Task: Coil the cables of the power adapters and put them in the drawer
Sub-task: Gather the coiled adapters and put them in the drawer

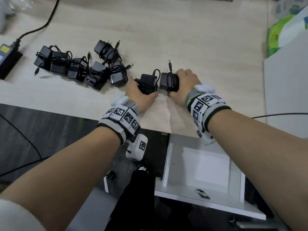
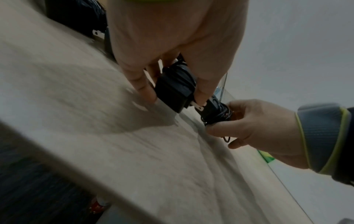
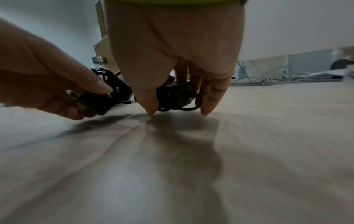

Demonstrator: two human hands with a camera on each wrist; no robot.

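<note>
- Power adapters are the job here: a heap of them (image 1: 80, 65), black, with cords wound round their bodies, lies on the pale desk (image 1: 200, 39) to the left, and two more sit near the front edge, one under each hand.
- The drawer (image 1: 168, 162) stands pulled out below the desk edge, white inside — no adapter shows in the part that is visible, so the stowing looks barely begun, if at all.
- The left hand (image 1: 139, 93) grasps the left adapter (image 1: 147, 83), thumb on one side and fingers on the other; its cord is wound round the block, with the barrel plug poking out to the left.
- The right hand (image 1: 184, 85) clasps the right adapter (image 1: 168, 81) from the far side, fingertips down at the desk, with the cord wrapped round it and its plug sticking up.
- Both blocks lie just beside each other; from the left wrist view a metal prong of one nearly meets the other, though whether they touch I cannot tell.
- Step in hand, as I judge it: picking up two coiled adapters at once to carry to the drawer.
- Next move calls for a firm squeeze across the wraps — so no loop slips free — then a lift back and down into the drawer.
</note>
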